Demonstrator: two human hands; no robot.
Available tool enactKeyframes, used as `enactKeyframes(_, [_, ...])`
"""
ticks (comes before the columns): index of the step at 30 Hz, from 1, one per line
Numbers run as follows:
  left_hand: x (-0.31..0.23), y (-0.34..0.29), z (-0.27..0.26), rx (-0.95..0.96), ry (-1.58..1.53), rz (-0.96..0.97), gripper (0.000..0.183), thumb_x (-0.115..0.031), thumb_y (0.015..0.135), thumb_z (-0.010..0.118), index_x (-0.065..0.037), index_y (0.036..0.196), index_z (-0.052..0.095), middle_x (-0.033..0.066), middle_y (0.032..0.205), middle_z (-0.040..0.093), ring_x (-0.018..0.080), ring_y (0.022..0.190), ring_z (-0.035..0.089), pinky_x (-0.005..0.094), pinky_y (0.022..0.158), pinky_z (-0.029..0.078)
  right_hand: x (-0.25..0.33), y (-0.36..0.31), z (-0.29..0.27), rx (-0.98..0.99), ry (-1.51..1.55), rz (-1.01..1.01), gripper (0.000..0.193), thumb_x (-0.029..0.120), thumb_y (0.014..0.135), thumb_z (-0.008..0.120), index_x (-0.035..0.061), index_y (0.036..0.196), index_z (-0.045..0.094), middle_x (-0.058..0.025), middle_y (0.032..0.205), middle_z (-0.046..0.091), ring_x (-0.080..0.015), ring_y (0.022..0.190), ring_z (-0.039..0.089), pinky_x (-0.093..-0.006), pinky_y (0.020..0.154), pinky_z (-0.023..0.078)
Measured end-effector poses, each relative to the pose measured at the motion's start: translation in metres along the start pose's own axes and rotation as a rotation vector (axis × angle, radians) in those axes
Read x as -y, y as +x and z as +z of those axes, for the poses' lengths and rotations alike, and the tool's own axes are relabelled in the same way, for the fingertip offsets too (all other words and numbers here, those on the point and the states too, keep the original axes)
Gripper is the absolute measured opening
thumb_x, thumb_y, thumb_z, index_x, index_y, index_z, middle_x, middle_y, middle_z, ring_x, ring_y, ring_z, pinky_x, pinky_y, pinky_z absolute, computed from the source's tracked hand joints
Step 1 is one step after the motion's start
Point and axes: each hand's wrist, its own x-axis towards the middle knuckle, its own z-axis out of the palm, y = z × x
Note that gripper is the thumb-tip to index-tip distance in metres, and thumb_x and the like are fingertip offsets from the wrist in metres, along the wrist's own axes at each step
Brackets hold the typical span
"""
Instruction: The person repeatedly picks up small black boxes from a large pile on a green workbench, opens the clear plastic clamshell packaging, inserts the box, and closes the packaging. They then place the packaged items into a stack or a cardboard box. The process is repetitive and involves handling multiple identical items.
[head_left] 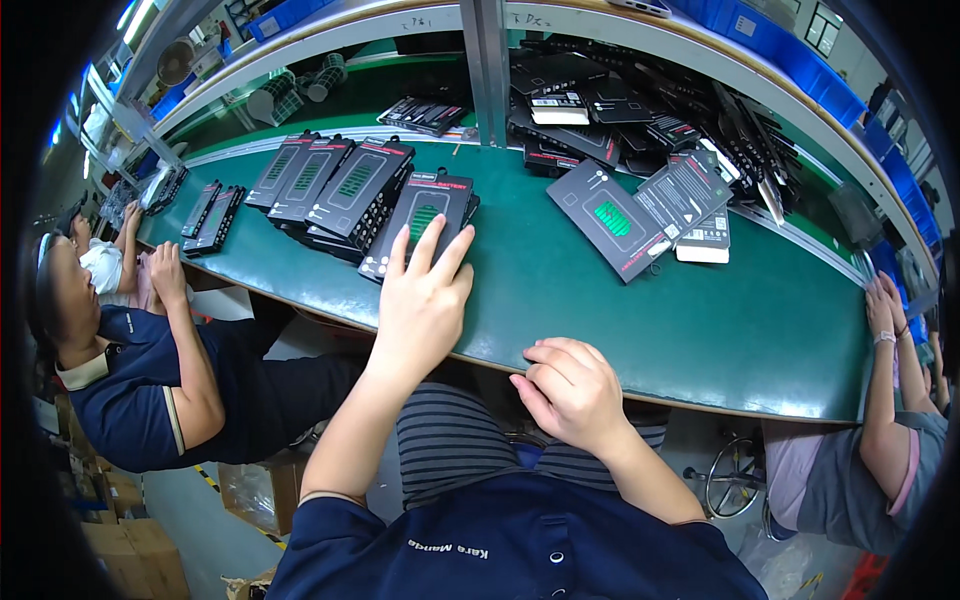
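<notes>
My left hand (425, 285) reaches over the table with its fingers stretched and spread. Its fingertips rest on the top of a stack of flat black boxes (432, 195) with green battery pictures. Further left stand more leaning stacks of the same black boxes (355, 185). My right hand (580, 390) is at the table's front edge, its fingers loosely curled and no object visible in them. Beyond it, a black box (607, 222) with a green picture lies tilted, overlapping another box (690, 195) that shows its printed back.
A large jumbled heap of black boxes (620, 105) lies at the back right, behind a metal post (487, 75). Two small stacks (215, 218) lie at the far left of the green table (540, 300). Co-workers (140, 350) sit to the left; another person's hands (885, 305) rest at the right edge.
</notes>
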Motion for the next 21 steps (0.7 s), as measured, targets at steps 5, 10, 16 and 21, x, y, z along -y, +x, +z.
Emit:
enactKeyframes(5, [0.013, 0.013, 0.007, -0.009, 0.042, -0.087, 0.016, -0.011, 0.080, 0.066, -0.005, 0.092, 0.075, 0.0118, 0.141, 0.056, 0.0355, 0.133, 0.047, 0.0554, 0.112, 0.033, -0.004, -0.001, -0.003, -0.003, 0.000, -0.001, 0.016, 0.011, 0.075, 0.079, 0.0039, 0.077, 0.064, -0.0099, 0.093, 0.068, -0.0282, 0.091, 0.067, -0.0381, 0.077, 0.055])
enactKeyframes(10, [-0.014, 0.008, 0.021, -0.205, 0.089, -0.036, 0.018, -0.014, 0.082, 0.068, -0.004, 0.095, 0.071, 0.0129, 0.136, 0.058, 0.0336, 0.138, 0.044, 0.0555, 0.115, 0.028, -0.004, 0.002, 0.000, -0.018, -0.033, 0.009, 0.016, 0.010, 0.074, 0.080, 0.0045, 0.077, 0.065, -0.0098, 0.092, 0.068, -0.0287, 0.090, 0.068, -0.0385, 0.076, 0.054])
enactKeyframes(16, [-0.020, -0.111, -0.002, -0.316, -0.147, -0.011, 0.014, -0.016, 0.076, 0.073, -0.006, 0.086, 0.071, 0.0097, 0.113, 0.067, 0.0292, 0.123, 0.058, 0.0475, 0.108, 0.041, 0.012, 0.002, 0.016, -0.023, 0.194, -0.046, 0.014, 0.004, 0.072, 0.080, 0.0037, 0.079, 0.067, -0.0106, 0.091, 0.069, -0.0304, 0.087, 0.068, -0.0392, 0.076, 0.055])
enactKeyframes(21, [0.020, -0.267, -0.043, -0.064, 0.229, -0.620, 0.014, -0.013, 0.077, 0.072, -0.006, 0.089, 0.069, 0.0111, 0.113, 0.065, 0.0341, 0.122, 0.055, 0.0544, 0.108, 0.038, 0.017, -0.030, 0.080, 0.824, 1.127, 0.356, 0.013, 0.011, 0.093, 0.065, 0.0008, 0.096, 0.072, -0.0128, 0.106, 0.073, -0.0265, 0.098, 0.069, -0.0361, 0.088, 0.053])
